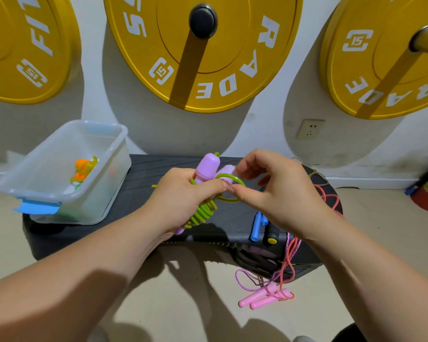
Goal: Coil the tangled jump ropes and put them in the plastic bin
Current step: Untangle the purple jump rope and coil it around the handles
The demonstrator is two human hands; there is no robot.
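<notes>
— What is lying in the plastic bin [101,183]?
— I am seeing one orange rope [83,169] in it, at the bench's [143,183] left end. My left grip [183,196] is clenching round the coiled green rope [204,212] above the bench; my right grip [277,191] is pinching its loose loop.

Your rope [204,213] is green with purple handles [206,166]. The bin [59,193] is clear with blue clips [36,207]. You see pink handles [260,298] too. The plates [232,33] are yellow with white letters [268,32].
</notes>
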